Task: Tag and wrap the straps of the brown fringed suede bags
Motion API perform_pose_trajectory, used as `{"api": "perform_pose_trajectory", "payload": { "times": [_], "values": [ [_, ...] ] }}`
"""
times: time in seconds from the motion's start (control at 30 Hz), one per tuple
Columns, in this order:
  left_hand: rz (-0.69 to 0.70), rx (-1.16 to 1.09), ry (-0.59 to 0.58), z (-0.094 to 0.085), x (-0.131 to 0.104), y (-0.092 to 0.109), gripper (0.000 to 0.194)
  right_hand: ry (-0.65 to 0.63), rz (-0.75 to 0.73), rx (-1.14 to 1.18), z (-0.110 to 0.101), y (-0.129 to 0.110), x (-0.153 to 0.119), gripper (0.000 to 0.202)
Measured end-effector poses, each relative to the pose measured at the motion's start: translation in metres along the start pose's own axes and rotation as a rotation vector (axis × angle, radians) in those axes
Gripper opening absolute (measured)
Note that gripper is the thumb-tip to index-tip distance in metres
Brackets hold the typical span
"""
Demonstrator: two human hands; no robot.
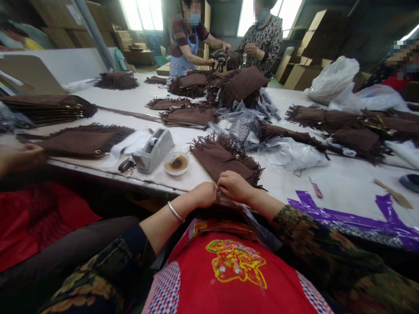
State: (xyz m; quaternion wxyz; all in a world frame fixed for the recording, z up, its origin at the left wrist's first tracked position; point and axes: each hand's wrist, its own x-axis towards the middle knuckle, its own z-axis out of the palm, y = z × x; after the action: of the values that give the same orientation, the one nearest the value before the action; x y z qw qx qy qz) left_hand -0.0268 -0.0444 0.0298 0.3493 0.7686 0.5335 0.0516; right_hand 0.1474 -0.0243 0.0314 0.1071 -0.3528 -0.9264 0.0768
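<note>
A brown fringed bag [225,159] lies on the table in front of me, its zipper edge running down to my hands. My left hand [205,195] is closed at the bag's near corner, fingers curled in. Against it, my right hand [236,186] is also closed, with the fingertips pinched beside the left ones. What the fingers grip is mostly hidden; it seems to be at the bag's corner. Below the hands, a strip of clear plastic [257,224] hangs over the table edge. A grey tape dispenser [155,150] and a white bowl [176,164] with brown residue stand to the left.
More brown fringed bags [242,85] are piled at the back, where two co-workers handle one. Another person's hand [24,155] is at far left. On the right lie a pink-handled tool [316,189], a brush [393,194], purple plastic [347,220] and clear bags [294,155].
</note>
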Motion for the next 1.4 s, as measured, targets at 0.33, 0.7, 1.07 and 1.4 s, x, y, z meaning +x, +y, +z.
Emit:
{"api": "perform_pose_trajectory", "payload": {
  "times": [0.33,0.7,1.07,1.4],
  "values": [
    [-0.296,-1.419,-0.589,-0.001,-0.006,-0.025,0.025,0.165,-0.259,-0.134,-0.001,0.005,-0.012,0.022],
    [-0.436,-1.456,-0.264,0.017,-0.009,-0.004,0.017,0.215,0.071,0.024,0.012,-0.008,-0.051,0.031],
    [-0.159,-0.462,0.294,0.030,0.029,0.002,0.031,0.131,0.201,-0.325,0.004,0.013,-0.035,0.023],
    [0.015,-0.402,0.143,0.003,0.045,0.016,0.026,0.228,0.263,0.345,-0.007,0.001,0.032,0.022]
  ]
}}
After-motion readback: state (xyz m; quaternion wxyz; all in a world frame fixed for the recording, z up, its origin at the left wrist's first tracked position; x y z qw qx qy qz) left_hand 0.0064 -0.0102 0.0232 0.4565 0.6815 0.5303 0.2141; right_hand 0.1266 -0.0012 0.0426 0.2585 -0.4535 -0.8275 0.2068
